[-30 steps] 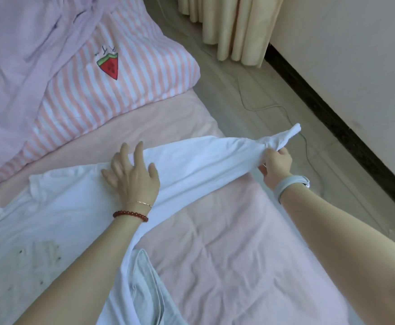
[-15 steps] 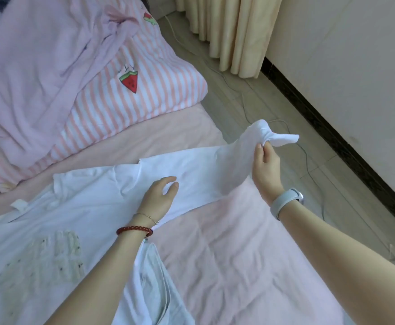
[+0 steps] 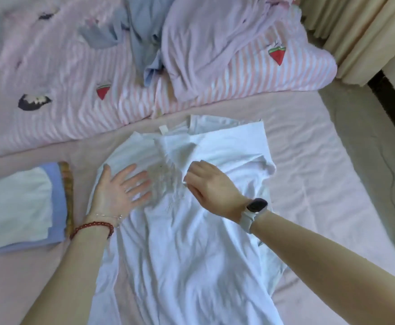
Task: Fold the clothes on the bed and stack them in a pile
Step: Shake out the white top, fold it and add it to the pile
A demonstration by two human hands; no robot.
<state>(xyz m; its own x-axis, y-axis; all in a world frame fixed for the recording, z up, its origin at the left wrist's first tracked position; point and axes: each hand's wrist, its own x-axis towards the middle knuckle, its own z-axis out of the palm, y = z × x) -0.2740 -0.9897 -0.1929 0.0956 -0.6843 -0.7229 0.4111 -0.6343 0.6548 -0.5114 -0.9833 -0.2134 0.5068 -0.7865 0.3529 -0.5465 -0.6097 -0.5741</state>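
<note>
A white T-shirt (image 3: 191,242) lies spread on the pink bed sheet (image 3: 320,184), its right sleeve folded in across the chest. The person's left hand (image 3: 119,191) presses flat on the shirt's left side, fingers straight and spread. The right hand (image 3: 208,186), a smartwatch (image 3: 254,213) on its wrist, rests over the folded sleeve with fingers curled; whether it pinches cloth cannot be told. To the left sits a pile of folded clothes (image 3: 23,207). Beyond, unfolded garments (image 3: 206,36) lie heaped on a striped quilt (image 3: 250,83).
</note>
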